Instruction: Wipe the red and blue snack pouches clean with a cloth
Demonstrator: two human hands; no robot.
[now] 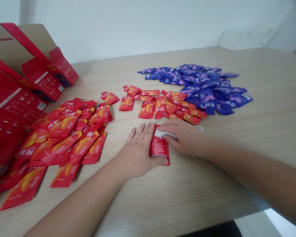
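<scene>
A red sachet (159, 147) lies flat on the wooden table, its side with fine white print facing up. My left hand (140, 151) rests beside and partly over its left edge, fingers stretched out, the thumb pressing on the lower end. Bunched under the fingers of my right hand (182, 135) is a white tissue (160, 133), pressed against the upper part of the sachet. A corner of the tissue pokes out behind that hand. Just beyond both hands lie several smaller-looking red and orange sachets (160, 106).
A large heap of red sachets (64, 131) spreads over the left of the table (224, 138). Red cardboard boxes (43, 79) stand at the far left. Purple-blue sachets (199, 82) are piled at the back right, before a white wall (148, 29).
</scene>
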